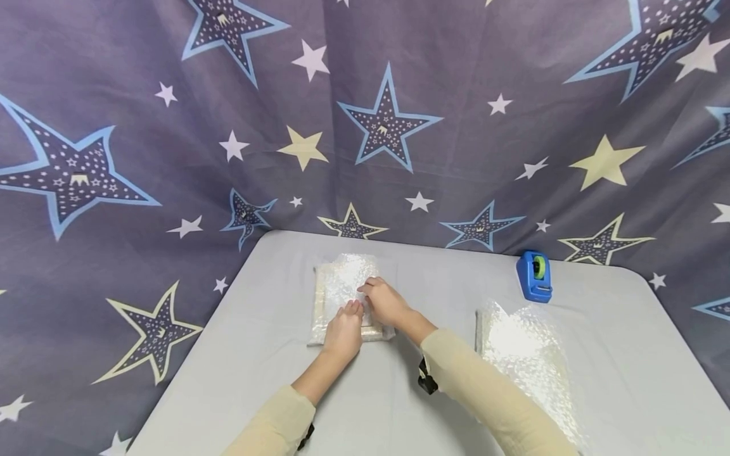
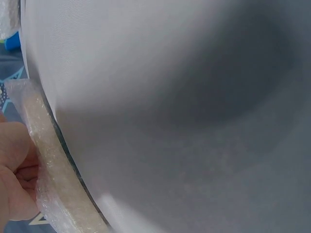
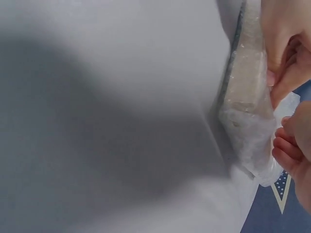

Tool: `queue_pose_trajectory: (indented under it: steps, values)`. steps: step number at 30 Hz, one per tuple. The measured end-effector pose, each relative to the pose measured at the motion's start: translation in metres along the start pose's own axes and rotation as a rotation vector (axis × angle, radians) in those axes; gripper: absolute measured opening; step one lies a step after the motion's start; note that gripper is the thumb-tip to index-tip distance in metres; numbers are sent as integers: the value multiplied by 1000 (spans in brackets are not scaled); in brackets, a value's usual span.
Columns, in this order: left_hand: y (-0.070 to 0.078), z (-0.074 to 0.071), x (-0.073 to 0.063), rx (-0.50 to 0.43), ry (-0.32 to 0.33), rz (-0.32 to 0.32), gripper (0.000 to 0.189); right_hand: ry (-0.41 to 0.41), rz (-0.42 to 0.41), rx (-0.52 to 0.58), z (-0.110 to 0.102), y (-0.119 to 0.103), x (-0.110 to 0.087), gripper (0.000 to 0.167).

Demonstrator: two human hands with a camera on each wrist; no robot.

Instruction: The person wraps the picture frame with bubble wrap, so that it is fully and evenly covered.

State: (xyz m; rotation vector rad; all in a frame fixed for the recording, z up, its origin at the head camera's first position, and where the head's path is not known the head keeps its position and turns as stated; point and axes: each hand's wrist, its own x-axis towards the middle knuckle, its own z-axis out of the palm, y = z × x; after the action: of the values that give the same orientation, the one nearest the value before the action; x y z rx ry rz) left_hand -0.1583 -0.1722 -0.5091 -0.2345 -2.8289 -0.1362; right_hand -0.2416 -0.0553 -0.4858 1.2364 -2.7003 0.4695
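Note:
A flat, pale wood-coloured frame [image 1: 320, 304] lies on the table, covered in clear bubble wrap [image 1: 349, 269]. My left hand [image 1: 344, 329] reaches over its near edge, thumb and fingers bent together on the wrap. From the right, my right hand [image 1: 388, 303] comes in with curled fingers, its fingertips pinching the wrap close to the left hand. In the right wrist view, a loose flap of film [image 3: 290, 104] stands up between the two hands. The frame's pale side [image 2: 53, 150] shows through the film in the left wrist view.
Sheets of bubble wrap [image 1: 525, 354] lie on the right of the white table [image 1: 239, 380], partly behind the right sleeve. A blue tape dispenser [image 1: 535, 277] with a green core stands at the back right. Star-patterned curtain [image 1: 456, 126] borders the table's back and sides.

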Motion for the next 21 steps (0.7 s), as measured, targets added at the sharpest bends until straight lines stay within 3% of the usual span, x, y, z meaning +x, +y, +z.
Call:
queue_pose_trajectory:
  steps: [7,12,19,21]
  values:
    - [-1,-6,2,-10,-9,0,41,12,-52,-96,3,-4,0,12]
    - [-1,-15,9,-42,-70,-2,37,10,-49,-161,7,-4,-2,21]
    - [-12,-30,19,-260,-132,-44,25,22,-60,-139,12,3,-8,27]
    - [-16,-34,21,-276,-151,-42,26,19,-63,-105,12,5,-10,29]
